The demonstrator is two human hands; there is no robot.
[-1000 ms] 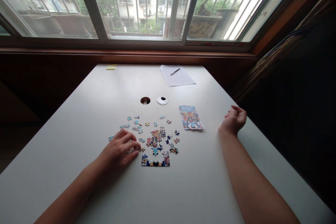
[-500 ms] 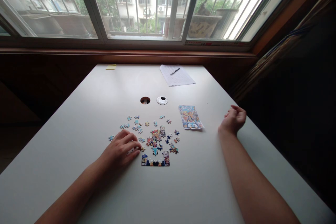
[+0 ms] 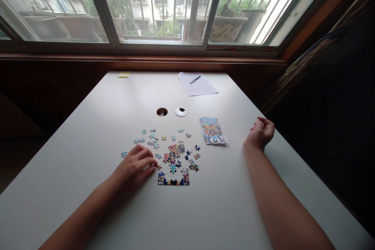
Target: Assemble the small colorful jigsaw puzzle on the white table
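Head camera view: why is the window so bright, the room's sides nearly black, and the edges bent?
In the head view, daylight through the window washes out the outside at far right and leaves the right side dark; the white table is evenly lit, with a soft shadow beside the left hand; the window bars lean outward, a wide-lens distortion.

Wide open over bare white tabletop [image 3: 96,117] at left and front; crowded mid-table by scattered colourful cardboard puzzle pieces [image 3: 152,140] and flat printed picture leaflet [image 3: 213,130].
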